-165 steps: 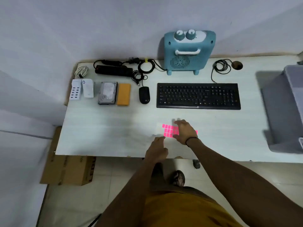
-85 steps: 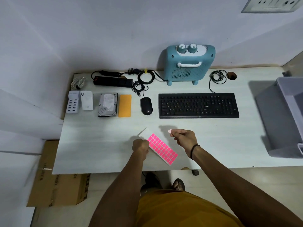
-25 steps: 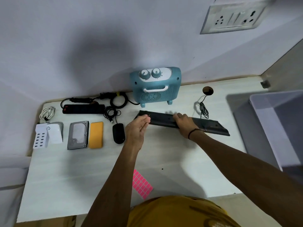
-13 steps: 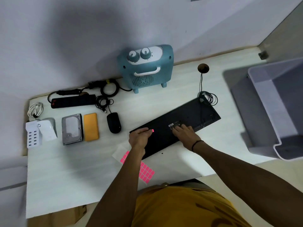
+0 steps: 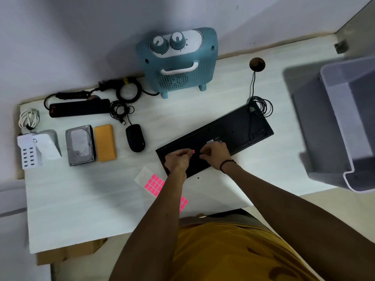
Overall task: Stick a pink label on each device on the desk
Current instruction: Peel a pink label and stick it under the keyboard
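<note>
The black keyboard (image 5: 239, 128) lies upside down and slanted on the white desk (image 5: 81, 199). My left hand (image 5: 177, 160) hovers over its near left end and pinches a small pink label (image 5: 193, 151) at the fingertips. My right hand (image 5: 215, 154) is close beside it over the keyboard's back, fingers curled toward the label. The sheet of pink labels (image 5: 155, 184) lies on the desk under my left forearm, partly hidden.
A teal heater (image 5: 178, 61) stands at the back. To the left lie a black mouse (image 5: 135, 137), orange power bank (image 5: 105, 142), hard drive (image 5: 80, 145), white chargers (image 5: 36, 148) and a power strip (image 5: 79, 108). A grey bin (image 5: 345, 122) stands at the right.
The keyboard was turned over and laid slanted on its keys. My hands have drawn together over its back, the left still pinching the pink label, the right hand off the keyboard's middle.
</note>
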`<state>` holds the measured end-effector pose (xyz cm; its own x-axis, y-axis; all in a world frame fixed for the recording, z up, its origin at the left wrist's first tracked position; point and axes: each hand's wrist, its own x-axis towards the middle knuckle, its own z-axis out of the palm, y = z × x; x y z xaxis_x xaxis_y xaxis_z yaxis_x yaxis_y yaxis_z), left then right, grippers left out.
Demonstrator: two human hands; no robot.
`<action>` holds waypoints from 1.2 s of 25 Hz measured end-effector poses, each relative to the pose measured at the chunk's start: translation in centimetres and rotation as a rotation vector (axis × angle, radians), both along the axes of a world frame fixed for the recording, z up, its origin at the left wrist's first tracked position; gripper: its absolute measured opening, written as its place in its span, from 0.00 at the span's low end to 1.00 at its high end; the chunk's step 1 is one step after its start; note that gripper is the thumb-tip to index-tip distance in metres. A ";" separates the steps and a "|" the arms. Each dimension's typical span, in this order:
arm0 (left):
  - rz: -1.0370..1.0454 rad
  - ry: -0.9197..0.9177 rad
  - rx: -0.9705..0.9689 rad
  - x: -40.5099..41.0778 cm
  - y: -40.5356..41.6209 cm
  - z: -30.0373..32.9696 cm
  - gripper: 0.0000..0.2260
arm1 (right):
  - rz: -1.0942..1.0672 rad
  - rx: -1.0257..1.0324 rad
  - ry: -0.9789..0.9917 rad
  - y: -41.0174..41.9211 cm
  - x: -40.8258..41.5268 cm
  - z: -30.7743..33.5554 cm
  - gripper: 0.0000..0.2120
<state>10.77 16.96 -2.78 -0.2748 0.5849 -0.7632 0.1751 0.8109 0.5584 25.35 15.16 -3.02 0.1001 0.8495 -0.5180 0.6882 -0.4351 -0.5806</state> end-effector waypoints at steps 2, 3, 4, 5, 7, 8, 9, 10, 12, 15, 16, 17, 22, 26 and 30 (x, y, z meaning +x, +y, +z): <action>-0.053 0.057 0.019 0.3 0.0 -0.4 0.06 | -0.086 -0.015 0.009 0.4 -0.7 -0.3 0.06; -0.082 0.087 0.031 0.4 0.0 -0.5 0.06 | -0.113 -0.027 0.006 0.5 -0.8 -0.3 0.05; -0.110 0.110 0.049 0.5 -0.1 -0.7 0.07 | -0.128 -0.040 -0.003 0.6 -0.9 -0.4 0.05; -0.133 0.132 0.070 0.6 0.0 -0.9 0.07 | -0.137 -0.051 -0.010 0.7 -0.9 -0.4 0.04; -0.175 0.177 0.102 0.9 0.1 -1.2 0.07 | -0.145 -0.065 -0.013 0.9 -0.9 -0.4 0.05; -0.197 0.207 0.117 1.1 0.1 -1.1 0.07 | -0.150 -0.065 -0.012 0.9 -0.9 -0.4 0.05; -0.220 0.241 0.129 1.3 0.2 -1.0 0.07 | -0.156 -0.064 -0.011 0.9 -0.9 -0.4 0.05; -0.233 0.274 0.135 1.3 0.3 -1.0 0.08 | -0.161 -0.060 -0.011 1.0 -0.9 -0.4 0.05; -0.263 0.345 0.121 0.7 0.5 -1.3 0.13 | -0.178 -0.051 -0.006 1.1 -1.0 -0.6 0.05; -0.242 0.348 0.091 -0.4 0.5 -2.1 0.20 | -0.227 -0.047 0.003 1.4 -1.3 -0.8 0.09; -0.226 0.326 0.081 -0.5 0.5 -2.2 0.19 | -0.249 -0.047 -0.005 1.4 -1.4 -0.8 0.12; -0.206 0.294 0.066 -0.5 0.6 -2.1 0.16 | -0.270 -0.054 -0.021 1.4 -1.6 -0.9 0.13; -0.170 0.161 0.056 -1.0 0.2 -0.9 0.04 | -0.258 -0.098 -0.040 2.0 -1.9 -1.0 0.11; -0.397 0.307 0.198 -2.5 -1.3 -0.3 0.04 | -0.294 -0.028 -0.014 1.4 0.5 -0.5 0.03; -0.373 0.484 0.203 -4.6 -2.9 -0.9 0.15 | -0.468 0.155 -0.342 -0.1 5.7 0.1 0.18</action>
<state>6.17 14.08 -3.72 -0.3107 0.8275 -0.4677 0.6953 0.5333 0.4818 31.05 15.09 -2.88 0.6209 0.7380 -0.2644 0.6026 -0.6650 -0.4411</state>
